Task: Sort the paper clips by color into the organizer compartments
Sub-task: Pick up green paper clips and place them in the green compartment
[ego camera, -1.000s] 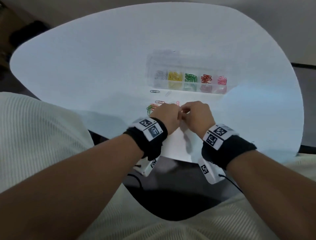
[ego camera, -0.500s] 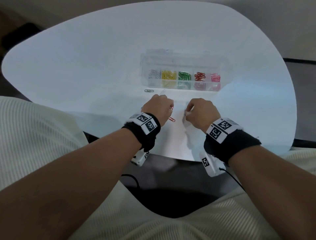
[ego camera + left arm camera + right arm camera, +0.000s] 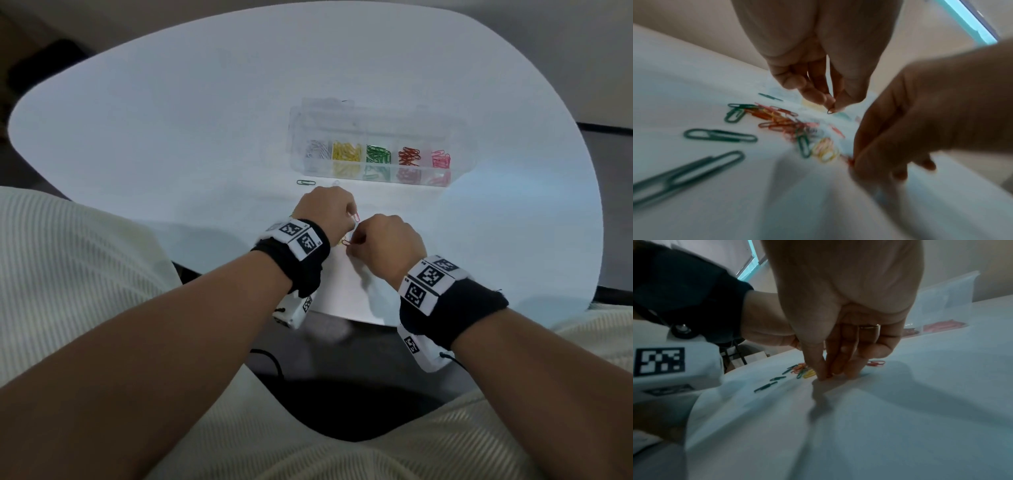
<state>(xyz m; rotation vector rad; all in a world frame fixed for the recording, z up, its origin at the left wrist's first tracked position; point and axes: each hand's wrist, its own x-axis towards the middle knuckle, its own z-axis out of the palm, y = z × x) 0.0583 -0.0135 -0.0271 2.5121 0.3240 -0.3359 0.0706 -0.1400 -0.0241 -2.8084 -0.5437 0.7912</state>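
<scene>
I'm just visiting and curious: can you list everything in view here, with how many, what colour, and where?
table: one, white, under everything
organizer: one, clear plastic, far side of table; compartments left to right hold silver, yellow, green, red, pink clips
loose clip pile: many, green, red, orange, yellow, pink; on table by the hands
lone green clip: one, near organizer's left end
wristbands: two, black with white marker tags
left hand: pinches a clip, colour unclear
right hand: grip on a red-orange clip at the pile
</scene>
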